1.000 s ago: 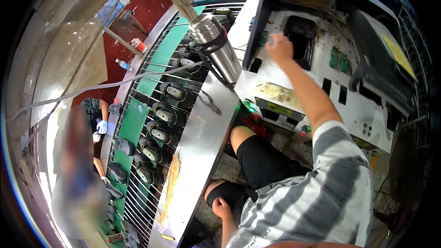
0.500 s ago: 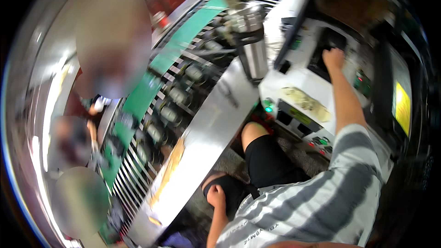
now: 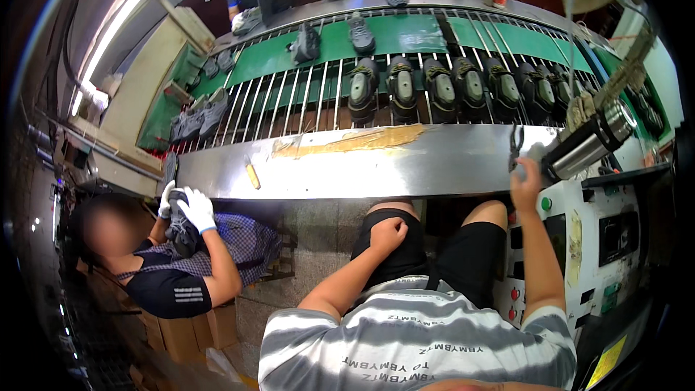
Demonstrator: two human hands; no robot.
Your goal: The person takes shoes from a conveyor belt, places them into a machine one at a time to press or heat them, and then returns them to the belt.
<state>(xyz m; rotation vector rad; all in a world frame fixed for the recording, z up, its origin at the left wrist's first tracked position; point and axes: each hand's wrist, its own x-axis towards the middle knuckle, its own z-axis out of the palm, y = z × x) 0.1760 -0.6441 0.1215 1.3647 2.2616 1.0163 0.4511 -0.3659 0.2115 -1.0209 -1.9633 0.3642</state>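
Note:
My right hand (image 3: pixel 526 182) is over the right end of the steel ledge, its fingers slightly blurred and apart. Right at the fingertips lies a slim dark tool (image 3: pixel 516 143), resembling pliers or scissors; contact between them is unclear. My left hand (image 3: pixel 389 234) rests on my left thigh, loosely curled, with nothing visible in it. A steel thermos (image 3: pixel 590 148) with a black handle leans beside the right hand. Beyond the ledge, a row of dark shoes (image 3: pixel 440 90) with yellowish laces stands on the roller conveyor (image 3: pixel 313 94).
A yellow-handled tool (image 3: pixel 252 175) and torn brown tape (image 3: pixel 347 143) lie on the steel ledge (image 3: pixel 449 163). At my right stands a white control cabinet (image 3: pixel 579 246). A gloved co-worker (image 3: pixel 174 261) holds a shoe at left; two others work across the conveyor.
My view has swung left toward the conveyor. My right hand has left the cabinet's dark recess and come to the tool on the ledge. The left hand stays on the thigh.

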